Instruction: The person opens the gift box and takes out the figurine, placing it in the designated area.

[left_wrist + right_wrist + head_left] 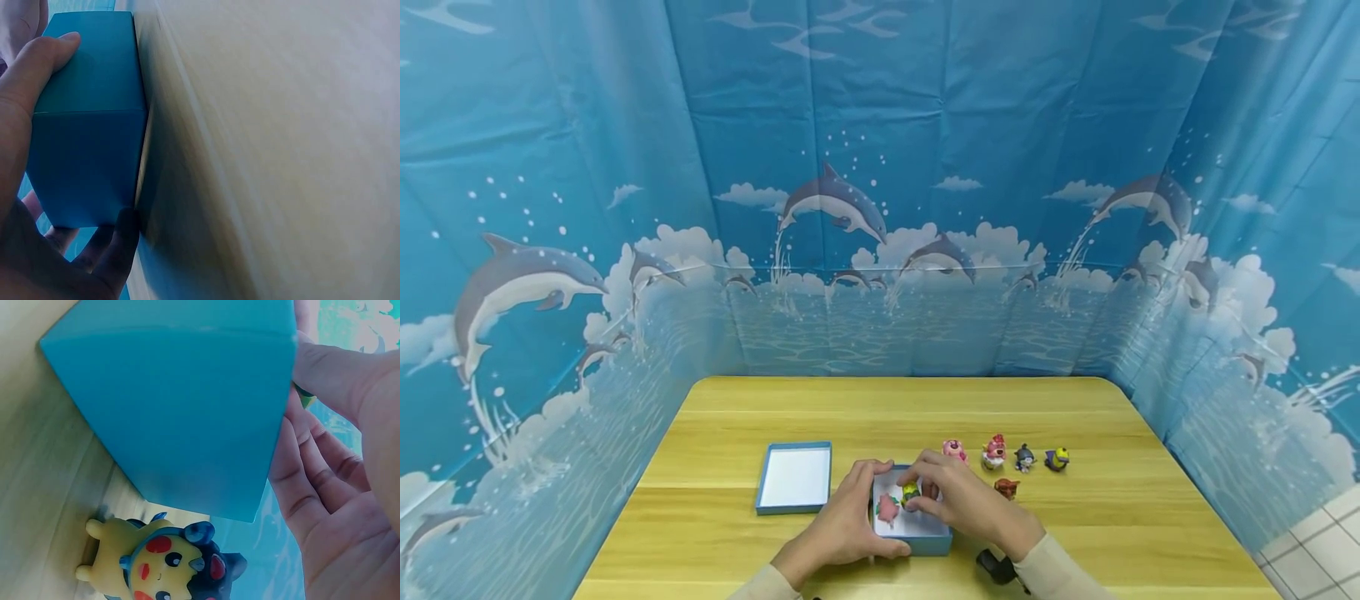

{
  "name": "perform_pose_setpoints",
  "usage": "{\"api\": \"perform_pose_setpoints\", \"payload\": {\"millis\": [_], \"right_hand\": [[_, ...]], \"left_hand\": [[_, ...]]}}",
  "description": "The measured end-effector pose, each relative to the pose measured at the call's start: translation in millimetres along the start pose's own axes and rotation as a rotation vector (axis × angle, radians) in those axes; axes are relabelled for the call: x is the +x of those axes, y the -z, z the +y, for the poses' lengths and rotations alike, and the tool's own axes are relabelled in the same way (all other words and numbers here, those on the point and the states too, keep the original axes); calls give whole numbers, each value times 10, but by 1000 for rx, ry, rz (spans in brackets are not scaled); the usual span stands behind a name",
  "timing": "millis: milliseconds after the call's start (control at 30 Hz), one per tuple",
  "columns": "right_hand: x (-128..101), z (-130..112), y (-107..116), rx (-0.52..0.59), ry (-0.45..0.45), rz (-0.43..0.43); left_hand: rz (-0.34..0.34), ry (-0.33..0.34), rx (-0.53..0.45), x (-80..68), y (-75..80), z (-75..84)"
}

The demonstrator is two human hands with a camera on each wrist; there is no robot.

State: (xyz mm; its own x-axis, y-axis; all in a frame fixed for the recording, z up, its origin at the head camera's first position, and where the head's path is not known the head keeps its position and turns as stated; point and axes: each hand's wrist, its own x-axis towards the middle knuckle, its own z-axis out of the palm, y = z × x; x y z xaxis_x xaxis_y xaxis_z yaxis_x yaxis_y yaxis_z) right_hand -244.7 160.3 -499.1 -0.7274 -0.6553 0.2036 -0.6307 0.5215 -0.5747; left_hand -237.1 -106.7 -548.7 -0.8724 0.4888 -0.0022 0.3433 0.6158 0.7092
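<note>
A blue box with a white inside stands on the table, and my left hand grips it from the left. In the left wrist view the thumb lies on one blue side of the box and the fingers curl round another. Inside lies a pink figurine with bits of green. My right hand reaches over the right rim, pinching a small yellow-and-green figurine inside the box. Only a green sliver of that figurine shows in the right wrist view; the fingers hide the rest.
Left of the box lies a blue-rimmed white lid. Toward the back right stand pink figurines, a dark grey one and a yellow-and-purple one. A reddish-brown figurine is nearer. A yellow figurine in a dark hood stands beside the box.
</note>
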Motion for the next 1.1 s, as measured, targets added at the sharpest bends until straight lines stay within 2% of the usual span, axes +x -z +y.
{"api": "perform_pose_setpoints", "payload": {"millis": [333, 1100], "right_hand": [[-48, -24, 11, -23, -3, 54], [-144, -47, 83, -68, 19, 157]], "left_hand": [[7, -20, -4, -17, 18, 15], [9, -5, 19, 16, -9, -16]]}}
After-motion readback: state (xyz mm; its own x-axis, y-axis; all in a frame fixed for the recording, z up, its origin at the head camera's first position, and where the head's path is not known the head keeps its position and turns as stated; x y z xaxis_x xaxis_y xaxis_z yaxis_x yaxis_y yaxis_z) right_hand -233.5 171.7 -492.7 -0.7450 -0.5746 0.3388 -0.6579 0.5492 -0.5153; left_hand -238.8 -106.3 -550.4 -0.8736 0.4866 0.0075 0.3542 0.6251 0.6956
